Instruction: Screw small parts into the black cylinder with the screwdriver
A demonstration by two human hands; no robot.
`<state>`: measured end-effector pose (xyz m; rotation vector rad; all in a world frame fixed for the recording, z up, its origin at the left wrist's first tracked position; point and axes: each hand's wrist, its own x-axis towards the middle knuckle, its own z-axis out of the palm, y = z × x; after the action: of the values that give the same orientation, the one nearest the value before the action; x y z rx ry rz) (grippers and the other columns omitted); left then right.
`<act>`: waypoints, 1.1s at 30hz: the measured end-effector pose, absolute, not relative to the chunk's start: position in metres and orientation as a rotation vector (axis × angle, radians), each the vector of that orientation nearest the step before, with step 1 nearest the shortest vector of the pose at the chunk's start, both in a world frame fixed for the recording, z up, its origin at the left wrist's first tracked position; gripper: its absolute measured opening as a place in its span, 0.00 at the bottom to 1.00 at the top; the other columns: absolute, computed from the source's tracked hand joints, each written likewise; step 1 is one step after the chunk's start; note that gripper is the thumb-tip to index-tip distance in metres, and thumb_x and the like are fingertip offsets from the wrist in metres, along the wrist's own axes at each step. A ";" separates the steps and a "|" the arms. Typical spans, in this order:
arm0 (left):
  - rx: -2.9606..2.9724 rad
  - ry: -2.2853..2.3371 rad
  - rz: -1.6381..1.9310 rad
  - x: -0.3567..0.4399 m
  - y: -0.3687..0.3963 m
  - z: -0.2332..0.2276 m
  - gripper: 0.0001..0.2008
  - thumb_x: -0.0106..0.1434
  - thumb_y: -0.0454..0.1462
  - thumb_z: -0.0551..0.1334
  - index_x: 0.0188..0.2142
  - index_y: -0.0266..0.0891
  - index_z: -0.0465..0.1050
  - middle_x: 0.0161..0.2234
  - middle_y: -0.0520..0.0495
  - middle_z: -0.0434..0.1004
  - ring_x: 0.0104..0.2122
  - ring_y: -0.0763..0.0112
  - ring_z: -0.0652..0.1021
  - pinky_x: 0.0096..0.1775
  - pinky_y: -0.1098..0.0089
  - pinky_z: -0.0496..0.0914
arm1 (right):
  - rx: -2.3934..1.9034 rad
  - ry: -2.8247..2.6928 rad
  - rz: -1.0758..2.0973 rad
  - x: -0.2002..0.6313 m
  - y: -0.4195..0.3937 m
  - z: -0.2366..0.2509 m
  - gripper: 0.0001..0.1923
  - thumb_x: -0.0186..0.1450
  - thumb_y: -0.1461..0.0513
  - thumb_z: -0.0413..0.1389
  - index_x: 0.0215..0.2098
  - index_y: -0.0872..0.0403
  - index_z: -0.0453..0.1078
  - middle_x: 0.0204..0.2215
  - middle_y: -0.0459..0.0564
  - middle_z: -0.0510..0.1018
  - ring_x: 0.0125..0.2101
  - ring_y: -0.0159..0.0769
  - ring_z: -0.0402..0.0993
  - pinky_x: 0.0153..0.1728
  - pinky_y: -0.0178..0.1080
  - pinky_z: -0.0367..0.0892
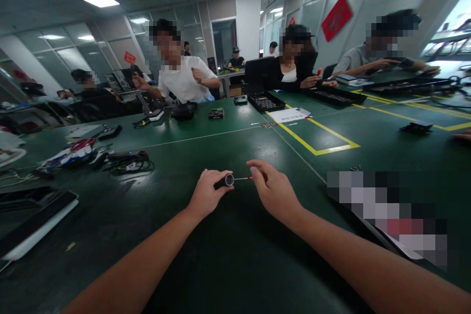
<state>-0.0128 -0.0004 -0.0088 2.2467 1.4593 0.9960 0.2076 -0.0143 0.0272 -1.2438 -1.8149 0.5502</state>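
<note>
My left hand (206,192) pinches a small round metal part (229,179) steady above the green counter (228,255), while my right hand (274,191), at its three o'clock, grips what looks like a thin red-tipped tool (243,178) aimed into it.

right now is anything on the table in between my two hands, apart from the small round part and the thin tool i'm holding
Nothing visible. The left hand pinches the small round part, the right hand holds the thin tool whose tip meets the part. Only bare green table lies below the gap; the cable pile sits well off to the left.
</note>
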 end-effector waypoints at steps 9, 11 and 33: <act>2.209 1.462 1.032 -0.013 -0.001 -0.009 0.17 0.63 0.37 0.70 0.52 0.49 0.76 0.46 0.49 0.80 0.47 0.58 0.75 0.50 0.56 0.66 | -1.197 -1.796 0.625 0.207 -0.018 0.028 0.15 0.72 0.57 0.48 0.52 0.52 0.69 0.29 0.46 0.76 0.30 0.38 0.74 0.32 0.39 0.65; 2.217 1.461 1.039 -0.013 -0.001 -0.008 0.17 0.64 0.38 0.69 0.53 0.49 0.76 0.46 0.49 0.80 0.46 0.58 0.75 0.50 0.55 0.66 | -1.240 -1.762 0.629 0.208 -0.018 0.030 0.19 0.74 0.54 0.43 0.51 0.52 0.71 0.28 0.46 0.76 0.28 0.38 0.74 0.30 0.39 0.63; 2.224 1.491 1.042 -0.012 0.000 -0.009 0.18 0.63 0.37 0.70 0.52 0.50 0.77 0.46 0.49 0.80 0.46 0.59 0.76 0.51 0.56 0.67 | -1.309 -1.796 0.580 0.207 -0.016 0.029 0.17 0.74 0.56 0.43 0.47 0.52 0.72 0.25 0.45 0.76 0.25 0.38 0.74 0.29 0.39 0.61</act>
<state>-0.0124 -0.0001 -0.0091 2.2242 1.4907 1.0423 0.2075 -0.0155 0.0294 -1.3088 -1.7965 0.5802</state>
